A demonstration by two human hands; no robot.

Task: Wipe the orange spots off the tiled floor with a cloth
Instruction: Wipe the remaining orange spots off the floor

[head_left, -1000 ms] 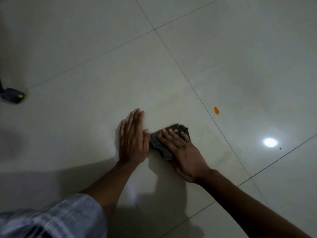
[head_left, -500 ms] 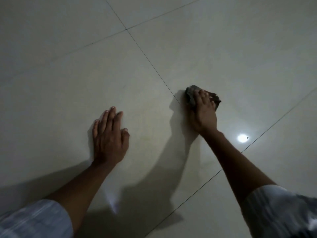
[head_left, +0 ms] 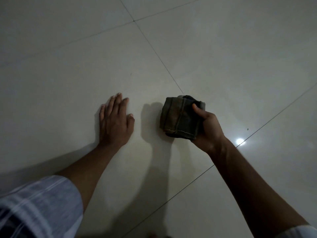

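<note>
My right hand grips a folded dark denim cloth and holds it lifted off the floor, its stitched underside turned up toward me. The cloth's shadow falls on the tile to its left. My left hand rests flat on the pale glossy tiled floor, fingers apart, holding nothing. No orange spot shows anywhere on the tiles in view.
Dark grout lines cross the floor, one running diagonally past the cloth. A bright lamp reflection shines on the tile right of my right wrist, with a tiny dark speck near it.
One second ago an orange spot lay right of the grout line. My right hand wiped the cloth over that place, then pulled back and lifted the cloth, turning it over. The left hand stayed planted.
</note>
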